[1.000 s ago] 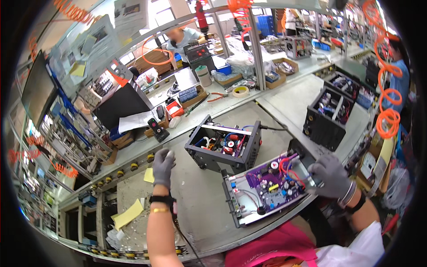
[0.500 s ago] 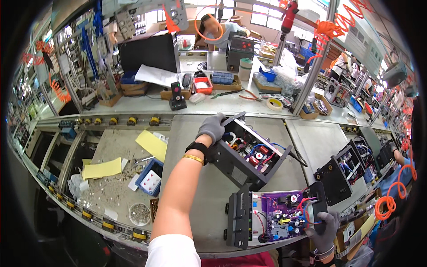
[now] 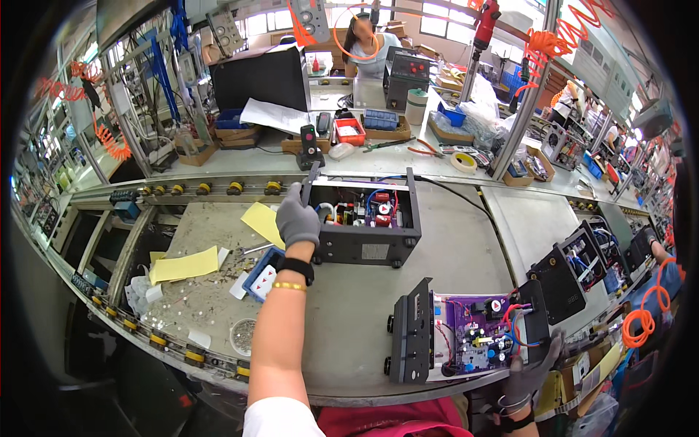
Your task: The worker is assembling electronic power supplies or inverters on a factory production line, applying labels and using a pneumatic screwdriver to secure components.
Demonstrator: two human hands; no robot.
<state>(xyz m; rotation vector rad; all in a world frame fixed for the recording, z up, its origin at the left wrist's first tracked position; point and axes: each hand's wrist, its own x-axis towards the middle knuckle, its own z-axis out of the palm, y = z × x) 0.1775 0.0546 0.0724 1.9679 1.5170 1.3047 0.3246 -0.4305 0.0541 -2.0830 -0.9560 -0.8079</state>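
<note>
My left hand (image 3: 298, 221), in a grey glove, grips the left end of a black metal case (image 3: 360, 244). The case stands level on the work surface, its open side showing red parts, wiring and a circuit board (image 3: 382, 207). Nearer me on the right lies an open electronics chassis (image 3: 411, 335) with a purple circuit board (image 3: 477, 331), red and blue wires and a black front panel with knobs. My right hand (image 3: 528, 379), also gloved, holds the chassis at its right end panel, thumb and fingers on either side of the panel's near corner.
A black cable (image 3: 466, 197) trails behind the case. To the left are yellow sheets (image 3: 186, 264), a blue bin (image 3: 263, 277) and a dish of small parts (image 3: 242, 336). Another black unit (image 3: 557, 291) stands at right, beside a co-worker's arm (image 3: 659, 251). A red screwdriver (image 3: 486, 25) hangs above.
The black case has turned from a slant to nearly square with the bench and moved left and away, my left hand still on it. My right hand stays at the chassis end. The view has shifted.
</note>
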